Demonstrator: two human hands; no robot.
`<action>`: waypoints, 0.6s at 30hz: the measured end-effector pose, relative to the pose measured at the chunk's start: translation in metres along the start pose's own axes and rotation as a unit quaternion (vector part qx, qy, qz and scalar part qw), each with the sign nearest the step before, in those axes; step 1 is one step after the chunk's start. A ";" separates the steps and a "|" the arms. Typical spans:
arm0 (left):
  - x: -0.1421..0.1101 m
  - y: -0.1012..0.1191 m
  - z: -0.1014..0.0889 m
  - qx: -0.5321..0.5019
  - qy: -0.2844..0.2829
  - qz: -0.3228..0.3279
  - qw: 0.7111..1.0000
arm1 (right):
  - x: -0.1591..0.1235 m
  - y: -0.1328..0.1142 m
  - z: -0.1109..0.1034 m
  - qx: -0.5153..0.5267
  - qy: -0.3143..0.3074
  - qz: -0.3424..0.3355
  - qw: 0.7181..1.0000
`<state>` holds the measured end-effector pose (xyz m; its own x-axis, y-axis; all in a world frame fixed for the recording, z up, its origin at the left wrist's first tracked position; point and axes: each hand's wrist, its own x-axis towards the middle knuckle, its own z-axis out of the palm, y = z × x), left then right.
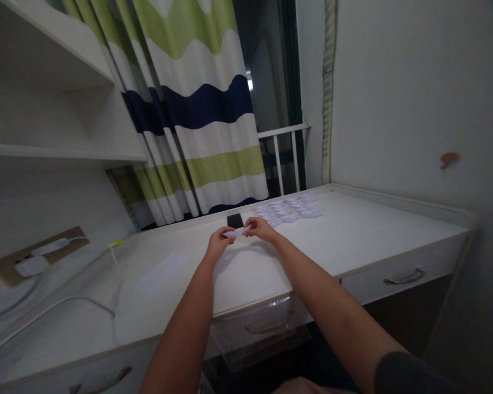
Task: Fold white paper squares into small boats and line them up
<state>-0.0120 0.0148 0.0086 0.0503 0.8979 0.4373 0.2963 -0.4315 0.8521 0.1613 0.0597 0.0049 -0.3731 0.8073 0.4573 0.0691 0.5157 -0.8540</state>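
My left hand (219,244) and my right hand (261,229) hold the two ends of a narrow strip of white paper (235,232) above the white desk (267,273). Just beyond the strip lies a black smartphone (235,220), close to my fingers but apparently not touching them. To the right of the phone, a spread of small folded white paper pieces (287,210) covers the far part of the desk. A flat white paper sheet (164,272) lies left of my left hand.
A wall socket panel (36,257) with white plugs and cables (53,312) sits at left, beneath a white shelf (53,109). A striped curtain (201,109) hangs behind the desk. A wall (394,98) bounds the right side. Drawers lie below the front edge.
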 end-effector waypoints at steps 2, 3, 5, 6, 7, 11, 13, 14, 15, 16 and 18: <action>0.000 0.001 0.000 -0.019 0.004 0.000 1.000 | 0.001 0.000 0.000 0.041 0.002 0.003 0.999; 0.001 0.001 0.000 -0.023 0.007 -0.002 1.000 | 0.001 -0.001 0.000 0.051 0.002 0.006 0.999; 0.000 0.002 0.000 -0.028 0.008 -0.005 1.000 | 0.001 -0.002 0.000 0.059 0.000 0.013 0.998; 0.000 0.002 0.000 -0.029 0.008 -0.007 1.000 | 0.001 -0.002 0.000 0.059 0.000 0.017 0.998; 0.000 0.003 0.000 -0.030 0.008 -0.009 0.999 | 0.000 -0.003 0.000 0.059 -0.001 0.020 0.998; -0.001 0.005 0.000 -0.037 0.005 -0.022 0.999 | -0.003 -0.007 0.001 0.061 -0.004 0.036 0.997; -0.001 0.005 0.001 -0.037 -0.001 -0.025 0.999 | -0.006 -0.009 0.001 0.062 -0.018 0.052 0.997; -0.001 0.005 0.002 -0.031 -0.004 -0.025 0.999 | -0.007 -0.010 0.001 0.060 -0.030 0.061 0.996; -0.001 0.004 0.003 -0.023 -0.007 -0.023 0.999 | -0.008 -0.011 0.002 0.056 -0.042 0.071 0.995; -0.001 0.004 0.004 -0.014 -0.010 -0.021 1.000 | -0.010 -0.012 0.002 0.050 -0.054 0.079 0.994; -0.002 0.003 0.005 -0.004 -0.019 -0.023 1.000 | -0.011 -0.011 0.003 0.037 -0.067 0.086 0.993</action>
<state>-0.0062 0.0125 0.0085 0.0738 0.9194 0.3865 0.2906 -0.3905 0.8735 0.1622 0.0444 0.0090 -0.4823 0.8334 0.2700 0.0754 0.3466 -0.9350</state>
